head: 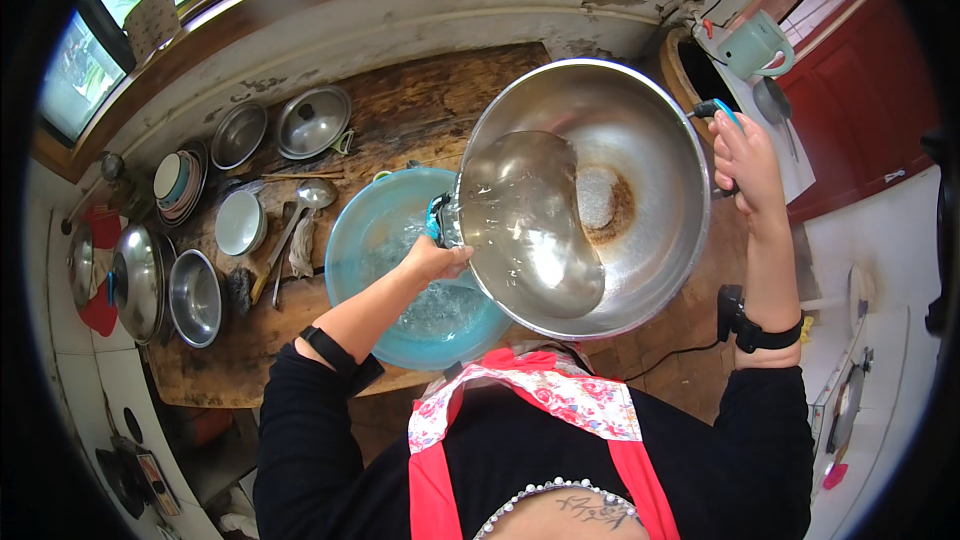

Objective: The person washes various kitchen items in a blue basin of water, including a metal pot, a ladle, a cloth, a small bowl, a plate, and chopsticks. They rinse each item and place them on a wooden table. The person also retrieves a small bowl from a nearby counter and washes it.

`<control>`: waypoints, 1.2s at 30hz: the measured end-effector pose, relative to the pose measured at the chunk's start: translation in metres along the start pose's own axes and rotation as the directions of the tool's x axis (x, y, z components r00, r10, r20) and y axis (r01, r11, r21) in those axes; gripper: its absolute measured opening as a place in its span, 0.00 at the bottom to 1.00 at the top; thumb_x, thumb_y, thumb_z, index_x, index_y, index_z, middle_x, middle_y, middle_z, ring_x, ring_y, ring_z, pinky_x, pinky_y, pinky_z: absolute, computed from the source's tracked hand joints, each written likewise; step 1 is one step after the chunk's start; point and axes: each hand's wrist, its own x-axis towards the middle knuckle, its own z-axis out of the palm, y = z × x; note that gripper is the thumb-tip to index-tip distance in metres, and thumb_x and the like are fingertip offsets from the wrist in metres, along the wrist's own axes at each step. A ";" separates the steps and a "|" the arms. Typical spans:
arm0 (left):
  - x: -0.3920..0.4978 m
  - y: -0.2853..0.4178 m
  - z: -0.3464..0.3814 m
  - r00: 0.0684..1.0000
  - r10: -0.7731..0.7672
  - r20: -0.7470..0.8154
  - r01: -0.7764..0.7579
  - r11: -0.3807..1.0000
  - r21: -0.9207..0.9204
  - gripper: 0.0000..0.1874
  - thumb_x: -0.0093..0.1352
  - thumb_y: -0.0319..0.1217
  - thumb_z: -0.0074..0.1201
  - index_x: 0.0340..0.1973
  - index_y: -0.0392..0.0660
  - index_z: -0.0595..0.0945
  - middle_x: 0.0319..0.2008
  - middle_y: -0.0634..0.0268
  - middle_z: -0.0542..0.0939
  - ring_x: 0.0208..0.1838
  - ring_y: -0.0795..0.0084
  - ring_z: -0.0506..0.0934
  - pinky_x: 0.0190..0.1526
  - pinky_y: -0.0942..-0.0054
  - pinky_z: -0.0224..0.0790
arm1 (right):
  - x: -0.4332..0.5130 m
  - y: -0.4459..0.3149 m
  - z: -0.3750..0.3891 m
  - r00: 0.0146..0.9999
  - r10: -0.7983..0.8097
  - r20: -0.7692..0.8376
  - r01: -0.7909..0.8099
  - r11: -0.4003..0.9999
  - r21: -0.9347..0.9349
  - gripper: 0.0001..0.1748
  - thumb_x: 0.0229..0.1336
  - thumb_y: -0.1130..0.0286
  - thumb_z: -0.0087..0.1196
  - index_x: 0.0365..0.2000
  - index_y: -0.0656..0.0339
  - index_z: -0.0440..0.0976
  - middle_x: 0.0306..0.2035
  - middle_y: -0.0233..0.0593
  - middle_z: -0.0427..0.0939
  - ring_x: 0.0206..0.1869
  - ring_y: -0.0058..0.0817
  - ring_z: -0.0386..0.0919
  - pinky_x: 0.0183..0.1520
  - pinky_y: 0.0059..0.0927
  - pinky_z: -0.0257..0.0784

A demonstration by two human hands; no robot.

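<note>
A large stainless steel pan (660, 165) is tilted to the left between my two hands. Water (525, 217) has pooled in its lower left side, and a brown stained ring (619, 206) marks its base. My left hand (439, 259) grips the near-side handle, which has blue and black parts. On the far right my right hand (750, 157) is closed around the opposite black and blue handle. Beneath the pan's lower rim stands a blue plastic basin (352, 315), where the water looks stirred and bubbly. The pan hides the basin's right part.
The worn wooden table (247, 360) carries a ladle (315, 195), a white bowl (240, 223), a steel bowl (195, 298), a lidded pot (139, 285), a steel basin (313, 122) and stacked bowls (176, 184). A green jug (754, 49) stands at the back right. A cord (667, 356) hangs near my right arm.
</note>
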 end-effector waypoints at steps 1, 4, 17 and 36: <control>0.001 -0.001 0.000 1.000 -0.024 0.020 0.025 0.999 -0.023 0.15 0.56 0.31 0.62 0.35 0.38 0.76 0.28 0.61 0.76 0.30 0.70 0.75 0.28 0.73 0.71 | -0.001 -0.003 0.001 1.000 0.002 0.000 -0.002 1.000 -0.011 0.13 0.58 0.62 0.47 0.27 0.61 0.64 0.14 0.21 0.57 0.10 0.07 0.50 0.11 0.13 0.47; 0.008 -0.004 -0.002 0.989 -0.073 -0.126 0.108 0.951 0.290 0.12 0.56 0.28 0.61 0.34 0.40 0.77 0.27 0.63 0.76 0.29 0.72 0.75 0.25 0.71 0.68 | -0.002 -0.008 0.005 1.000 -0.009 0.017 0.010 0.999 -0.034 0.13 0.58 0.62 0.47 0.27 0.62 0.64 0.14 0.22 0.58 0.10 0.07 0.50 0.11 0.13 0.48; 0.033 -0.033 -0.003 0.990 -0.118 -0.075 0.122 0.992 0.042 0.17 0.53 0.32 0.64 0.35 0.44 0.76 0.30 0.64 0.77 0.34 0.67 0.74 0.37 0.67 0.66 | -0.014 -0.041 0.048 0.981 -0.111 0.161 0.128 0.987 -0.099 0.10 0.57 0.67 0.46 0.26 0.62 0.63 0.15 0.24 0.59 0.12 0.08 0.52 0.12 0.14 0.50; 0.032 -0.014 0.010 0.990 -0.025 -0.136 0.030 0.999 0.037 0.44 0.50 0.45 0.65 0.56 0.37 0.62 0.60 0.47 0.58 0.65 0.50 0.51 0.61 0.49 0.39 | -0.040 -0.104 0.140 0.784 -0.403 0.472 0.594 0.708 -0.383 0.11 0.57 0.65 0.47 0.31 0.65 0.64 0.15 0.24 0.61 0.12 0.08 0.55 0.12 0.13 0.52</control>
